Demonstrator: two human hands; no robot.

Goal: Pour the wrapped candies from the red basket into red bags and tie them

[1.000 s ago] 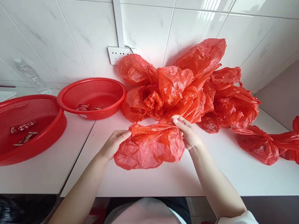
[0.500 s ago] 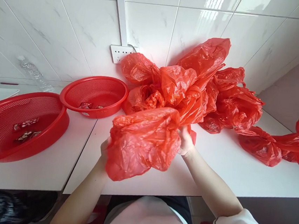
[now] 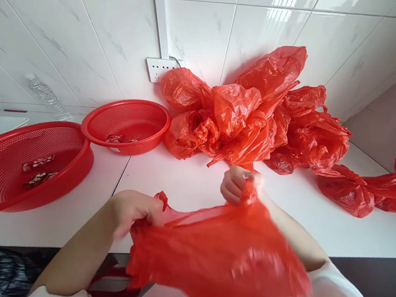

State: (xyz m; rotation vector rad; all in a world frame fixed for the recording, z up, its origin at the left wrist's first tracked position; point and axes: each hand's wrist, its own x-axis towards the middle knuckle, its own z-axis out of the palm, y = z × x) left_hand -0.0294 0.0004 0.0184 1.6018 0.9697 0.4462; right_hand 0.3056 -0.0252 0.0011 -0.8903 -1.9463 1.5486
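A thin red plastic bag point(image 3: 215, 257) hangs stretched between my two hands, over the near edge of the table and in front of my body. My left hand point(image 3: 136, 210) grips the bag's upper left corner; part of its fingers is hidden behind the plastic. On the other side my right hand point(image 3: 241, 185) is closed in a fist around the gathered upper right corner. The lower part of the bag is smeared by motion. Just beyond my hands lies a heap of crumpled red plastic bags point(image 3: 236, 112) against the wall.
Two red perforated baskets, a large one point(image 3: 72, 178) and a smaller one point(image 3: 135, 149), stand on the left with a few small wrapped packets inside. A clear plastic bottle point(image 3: 48, 99) lies behind them. Knotted red bags point(image 3: 351, 193) rest on the right. A power socket point(image 3: 156, 70) is on the tiled wall.
The bag has come down and toward my body, and is spread wider between my hands. My left hand has moved left, and both hands now show above the bag's top edge.
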